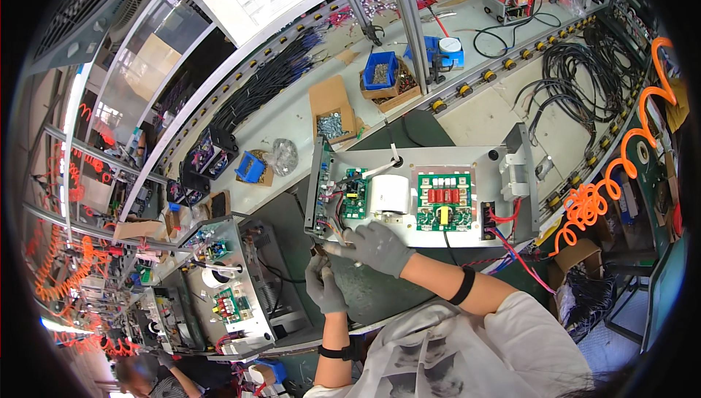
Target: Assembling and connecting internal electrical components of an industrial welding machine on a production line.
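Observation:
In front of me a metal chassis [475,238] lies open. It carries a green circuit board [444,201] with red parts, a white cylinder [389,194] and another green board [355,195] near its left end panel. My left hand [325,288], in a grey glove, is closed just off the chassis's near left corner, its fingertips pinching a small dark part [317,250]. My right hand [378,247], also gloved, reaches across from the right with its fingers bent together beside that part and some thin wires [336,228]. What the right fingertips grip is hidden.
A second open chassis [252,292] stands at left. Behind are a cardboard box [332,122] of screws, blue bins [380,69] and black cables [270,77]. An orange coiled hose [591,204] hangs at right. Another person [157,376] is at lower left.

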A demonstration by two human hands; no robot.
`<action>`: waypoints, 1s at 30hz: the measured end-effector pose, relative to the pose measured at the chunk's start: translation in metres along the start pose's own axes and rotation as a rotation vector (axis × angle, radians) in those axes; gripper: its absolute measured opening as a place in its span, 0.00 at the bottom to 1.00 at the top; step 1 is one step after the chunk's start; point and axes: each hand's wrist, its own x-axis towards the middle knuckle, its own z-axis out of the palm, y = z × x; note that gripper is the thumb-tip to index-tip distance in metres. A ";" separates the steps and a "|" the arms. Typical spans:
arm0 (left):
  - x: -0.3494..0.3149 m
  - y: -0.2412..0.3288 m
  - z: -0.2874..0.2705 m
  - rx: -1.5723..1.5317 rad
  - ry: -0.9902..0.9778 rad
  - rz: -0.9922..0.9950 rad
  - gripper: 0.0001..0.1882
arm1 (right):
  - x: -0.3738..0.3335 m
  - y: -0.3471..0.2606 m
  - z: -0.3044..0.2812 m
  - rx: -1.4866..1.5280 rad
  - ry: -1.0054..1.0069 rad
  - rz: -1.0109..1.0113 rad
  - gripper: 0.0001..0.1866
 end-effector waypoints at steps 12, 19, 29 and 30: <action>0.008 0.065 0.019 0.016 -0.076 0.200 0.13 | -0.004 0.000 0.003 0.976 0.206 0.511 0.10; 0.030 0.100 0.037 0.365 -0.308 0.642 0.12 | 0.001 -0.002 -0.002 1.054 0.239 0.498 0.12; 0.027 0.097 0.052 0.225 -0.001 -0.066 0.10 | 0.015 -0.015 -0.011 0.498 0.268 0.329 0.09; 0.030 0.095 0.051 0.284 0.016 -0.082 0.11 | 0.020 -0.016 -0.008 0.396 0.198 0.372 0.08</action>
